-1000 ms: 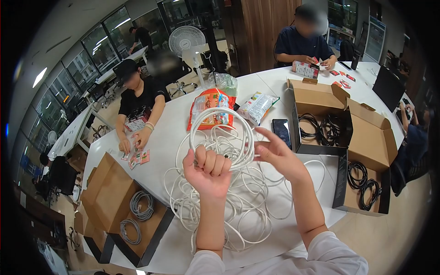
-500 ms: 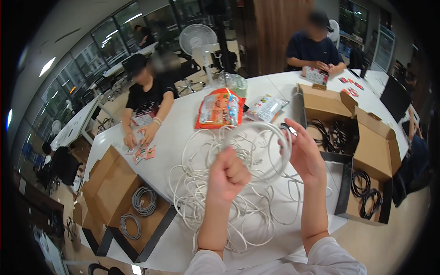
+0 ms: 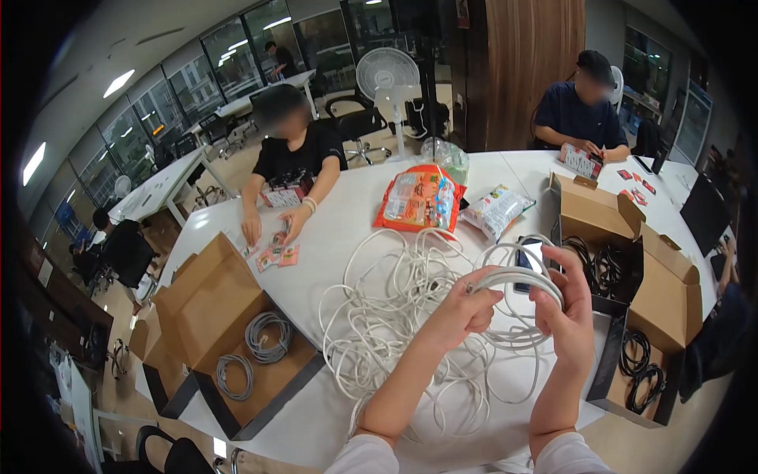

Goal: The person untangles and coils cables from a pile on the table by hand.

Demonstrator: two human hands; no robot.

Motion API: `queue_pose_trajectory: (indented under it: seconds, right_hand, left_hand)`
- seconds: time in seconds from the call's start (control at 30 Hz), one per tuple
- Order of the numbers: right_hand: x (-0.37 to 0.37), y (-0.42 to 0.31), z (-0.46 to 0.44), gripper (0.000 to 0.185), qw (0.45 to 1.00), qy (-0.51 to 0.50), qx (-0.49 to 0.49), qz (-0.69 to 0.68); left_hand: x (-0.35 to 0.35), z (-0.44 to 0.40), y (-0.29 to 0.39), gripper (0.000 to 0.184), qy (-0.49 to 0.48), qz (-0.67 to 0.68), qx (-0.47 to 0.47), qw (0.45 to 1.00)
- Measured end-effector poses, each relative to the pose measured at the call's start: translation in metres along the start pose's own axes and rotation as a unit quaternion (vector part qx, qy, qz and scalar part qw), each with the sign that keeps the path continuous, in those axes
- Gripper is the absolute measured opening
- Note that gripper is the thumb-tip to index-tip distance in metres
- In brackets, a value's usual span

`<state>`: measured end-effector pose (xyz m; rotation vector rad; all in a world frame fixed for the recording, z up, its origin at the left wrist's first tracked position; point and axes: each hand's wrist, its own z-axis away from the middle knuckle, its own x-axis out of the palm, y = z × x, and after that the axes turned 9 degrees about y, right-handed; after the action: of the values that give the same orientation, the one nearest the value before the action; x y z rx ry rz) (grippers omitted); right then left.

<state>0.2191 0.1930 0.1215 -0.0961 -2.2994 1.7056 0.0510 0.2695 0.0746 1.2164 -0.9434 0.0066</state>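
A coil of white cable (image 3: 517, 277) is held up between my two hands above the table. My left hand (image 3: 464, 314) is closed on the cable at the coil's left side, with a short connector end showing near the thumb. Fingers curved around the right side of the coil, my right hand (image 3: 567, 304) grips several loops. Below and to the left, a large tangle of white cable (image 3: 371, 347) lies loose on the white table (image 3: 316, 416). A phone with a lit screen (image 3: 530, 261) lies behind the coil, partly hidden by it.
At left, an open cardboard box (image 3: 260, 403) holds grey cable coils (image 3: 268, 337). At right, open boxes (image 3: 662, 294) hold black cable coils (image 3: 634, 354). Snack bags (image 3: 418, 199) lie at the back. Two people (image 3: 294, 154) sit across the table handling small packets and boxes.
My left hand has moved right, closer to my right hand, and the coil now shows several loops gathered between them. The view has shifted, and the phone is now visible.
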Motion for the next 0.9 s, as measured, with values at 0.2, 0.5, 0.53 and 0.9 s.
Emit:
queue_pose_trajectory:
  seconds: [0.2, 0.5, 0.53, 0.9]
  right_hand:
    - [-0.001, 0.015, -0.008, 0.077, 0.962, 0.035, -0.166, 0.215]
    - [0.078, -0.167, -0.092, 0.115, 0.877, -0.284, -0.325, 0.212]
    - [0.09, -0.177, -0.084, 0.112, 0.897, -0.307, -0.298, 0.114]
    - [0.013, -0.022, -0.016, 0.051, 0.875, -0.354, -0.014, 0.329]
  left_hand:
    - [0.008, 0.015, 0.017, 0.045, 0.005, -0.005, 0.058, 0.998]
    - [-0.016, 0.012, 0.021, 0.021, 0.071, 0.139, 0.092, 0.983]
    - [-0.019, 0.01, 0.02, 0.02, 0.082, 0.16, 0.095, 0.979]
    - [-0.014, 0.021, 0.028, 0.016, 0.137, 0.291, 0.197, 0.926]
